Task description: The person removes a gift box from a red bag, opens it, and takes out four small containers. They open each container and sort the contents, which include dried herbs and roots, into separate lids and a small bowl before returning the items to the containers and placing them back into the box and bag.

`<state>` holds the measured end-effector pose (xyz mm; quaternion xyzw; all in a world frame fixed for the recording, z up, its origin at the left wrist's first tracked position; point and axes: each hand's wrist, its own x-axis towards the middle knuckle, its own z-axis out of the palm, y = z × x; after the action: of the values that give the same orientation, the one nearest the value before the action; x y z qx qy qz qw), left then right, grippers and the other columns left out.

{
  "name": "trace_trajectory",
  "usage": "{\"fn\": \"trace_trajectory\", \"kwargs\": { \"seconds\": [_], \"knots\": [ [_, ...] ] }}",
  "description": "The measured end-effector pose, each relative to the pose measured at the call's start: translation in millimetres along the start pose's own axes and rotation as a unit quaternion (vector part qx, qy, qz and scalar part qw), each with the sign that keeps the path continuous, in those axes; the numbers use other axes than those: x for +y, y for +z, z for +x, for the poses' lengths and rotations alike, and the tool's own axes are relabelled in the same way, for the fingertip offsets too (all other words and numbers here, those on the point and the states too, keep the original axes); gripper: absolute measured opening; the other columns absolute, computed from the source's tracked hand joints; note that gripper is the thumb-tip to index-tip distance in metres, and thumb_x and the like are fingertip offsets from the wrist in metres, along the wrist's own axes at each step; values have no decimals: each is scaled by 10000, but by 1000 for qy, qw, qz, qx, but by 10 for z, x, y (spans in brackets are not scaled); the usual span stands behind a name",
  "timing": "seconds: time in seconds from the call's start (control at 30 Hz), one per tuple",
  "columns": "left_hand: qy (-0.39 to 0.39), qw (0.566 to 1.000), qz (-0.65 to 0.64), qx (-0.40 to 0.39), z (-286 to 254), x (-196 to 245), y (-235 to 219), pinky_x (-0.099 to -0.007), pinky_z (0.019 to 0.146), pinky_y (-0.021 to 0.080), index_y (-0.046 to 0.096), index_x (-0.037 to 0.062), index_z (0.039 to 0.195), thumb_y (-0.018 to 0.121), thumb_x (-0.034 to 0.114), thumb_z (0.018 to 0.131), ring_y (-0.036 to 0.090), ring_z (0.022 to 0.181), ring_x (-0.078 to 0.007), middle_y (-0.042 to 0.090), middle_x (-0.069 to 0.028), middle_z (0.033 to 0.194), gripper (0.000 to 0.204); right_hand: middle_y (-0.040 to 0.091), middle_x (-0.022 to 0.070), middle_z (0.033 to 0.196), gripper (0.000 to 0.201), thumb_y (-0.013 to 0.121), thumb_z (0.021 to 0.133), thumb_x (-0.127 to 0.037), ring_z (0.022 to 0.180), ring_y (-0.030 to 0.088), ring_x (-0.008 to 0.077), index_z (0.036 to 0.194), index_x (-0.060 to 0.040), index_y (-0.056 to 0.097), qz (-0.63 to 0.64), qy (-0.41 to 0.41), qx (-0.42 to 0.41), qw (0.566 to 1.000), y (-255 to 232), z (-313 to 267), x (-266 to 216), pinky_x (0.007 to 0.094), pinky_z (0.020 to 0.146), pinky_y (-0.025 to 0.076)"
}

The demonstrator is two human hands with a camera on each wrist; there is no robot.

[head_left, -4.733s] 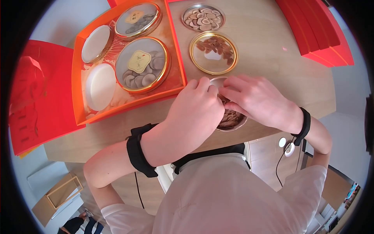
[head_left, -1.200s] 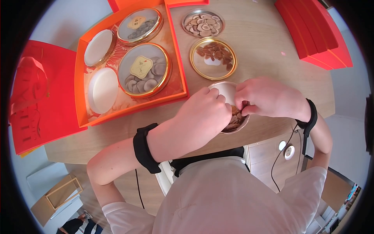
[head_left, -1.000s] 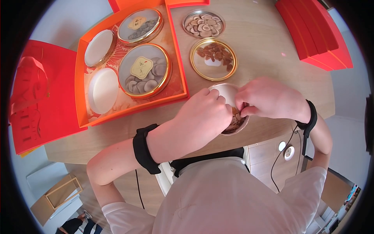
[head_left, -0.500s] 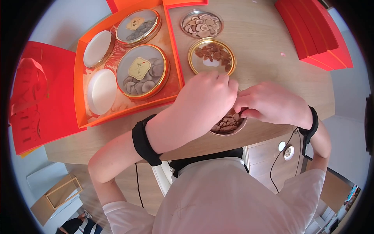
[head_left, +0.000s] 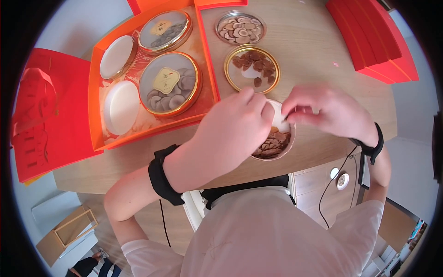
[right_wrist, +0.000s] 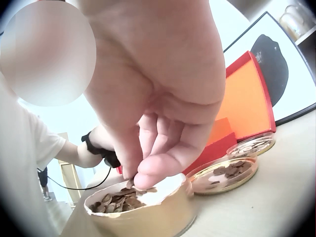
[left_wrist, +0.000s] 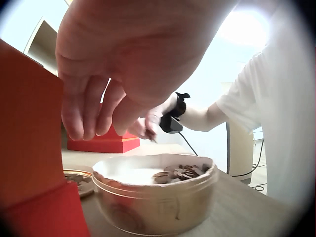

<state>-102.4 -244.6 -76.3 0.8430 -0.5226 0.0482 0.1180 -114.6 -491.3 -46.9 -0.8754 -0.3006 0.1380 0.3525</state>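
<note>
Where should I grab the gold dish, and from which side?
I'd pinch the gold dish's rim from the right: the bare table gives fingers room, while the silver dish sits close behind and the left hand near the front. It's shallow with loose brown slices, so keep it level.

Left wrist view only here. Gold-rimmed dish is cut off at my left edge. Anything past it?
Observer: Yes. Head view shows a silver-rimmed dish of pale slices, beyond the gold-rimmed dish from the tub.
Operator: I only get the orange box's outer wall. Contents?
Observer: Among them, two round tins with labelled clear tops lie in the orange box, per the head view.
Operator: Right hand's tiny in mine. What's its grip?
Observer: Right wrist view: the right hand pinches a brown slice between thumb and fingertip.
</note>
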Motion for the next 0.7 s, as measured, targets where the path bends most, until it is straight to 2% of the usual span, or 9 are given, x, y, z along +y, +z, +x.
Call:
{"fn": "trace_trajectory", "kwargs": {
  "seconds": [0.03, 0.13, 0.17, 0.27, 0.37, 0.47, 0.5, 0.6, 0.7],
  "knots": [
    [12, 1000, -7, -25, -46, 22, 4, -341, 774, 530, 632, -31, 1020, 662, 59, 760, 598, 948, -232, 606, -93, 987, 276, 725, 100, 903, 107, 720, 881, -4, 800, 717, 246, 984, -32, 704, -8, -24, 34, 999, -22, 42, 44, 358, 699, 556],
    [47, 988, 75, -126, -95, 98, 18, -332, 807, 522, 637, -51, 1015, 662, 68, 739, 576, 983, -223, 593, -96, 1017, 301, 731, 108, 927, 131, 707, 889, 13, 786, 715, 231, 1014, -23, 707, -34, 14, 103, 994, -75, 244, 88, 355, 693, 561],
    [65, 990, 85, -88, -113, 100, 99, -313, 837, 508, 648, -63, 1013, 664, 83, 744, 565, 991, -215, 597, -90, 1004, 306, 733, 120, 944, 149, 687, 896, 32, 800, 723, 229, 1037, -16, 703, -55, -9, 120, 991, -74, 317, 153, 362, 683, 565],
    [81, 984, 135, -81, -141, 135, 152, -292, 847, 494, 664, -57, 1011, 666, 101, 746, 557, 1001, -205, 601, -83, 985, 308, 722, 82, 991, 178, 722, 896, -17, 752, 686, 195, 1074, -27, 709, -63, -21, 188, 980, 16, 455, 341, 327, 623, 519],
    [77, 982, 141, -97, -146, 140, 120, -279, 838, 486, 676, -46, 978, 670, 103, 738, 552, 987, -194, 607, -72, 964, 283, 712, 94, 989, 230, 740, 887, -49, 709, 681, 218, 1114, -30, 705, -148, -14, 145, 978, 38, 359, 163, 349, 611, 527],
    [83, 982, 122, -119, -144, 106, 95, -273, 830, 480, 685, -35, 969, 676, 106, 730, 546, 974, -186, 605, -60, 947, 278, 725, 118, 989, 232, 756, 866, -124, 847, 705, 319, 1068, -25, 697, -109, 0, -6, 994, 90, 188, -15, 418, 726, 552],
    [86, 983, 120, -108, -144, 99, 103, -273, 823, 479, 685, -28, 959, 678, 106, 728, 545, 964, -183, 600, -54, 930, 268, 707, 114, 928, 240, 778, 849, -163, 830, 698, 320, 1038, -41, 694, -93, 9, -38, 995, 133, 139, -76, 431, 739, 541],
    [90, 986, 109, -88, -155, 83, 114, -272, 804, 474, 681, -7, 927, 682, 103, 723, 540, 935, -177, 582, -38, 881, 232, 686, 111, 885, 233, 783, 845, -169, 819, 688, 317, 1020, -52, 683, -96, 49, -117, 987, 254, 51, -106, 439, 733, 536],
    [89, 988, 95, -85, -140, 71, 103, -273, 790, 471, 665, 15, 884, 685, 101, 724, 537, 915, -175, 562, -29, 837, 182, 663, 111, 862, 215, 786, 842, -159, 831, 673, 322, 951, -38, 646, -118, 35, -90, 988, 355, 22, -87, 445, 728, 526]
  ]
}}
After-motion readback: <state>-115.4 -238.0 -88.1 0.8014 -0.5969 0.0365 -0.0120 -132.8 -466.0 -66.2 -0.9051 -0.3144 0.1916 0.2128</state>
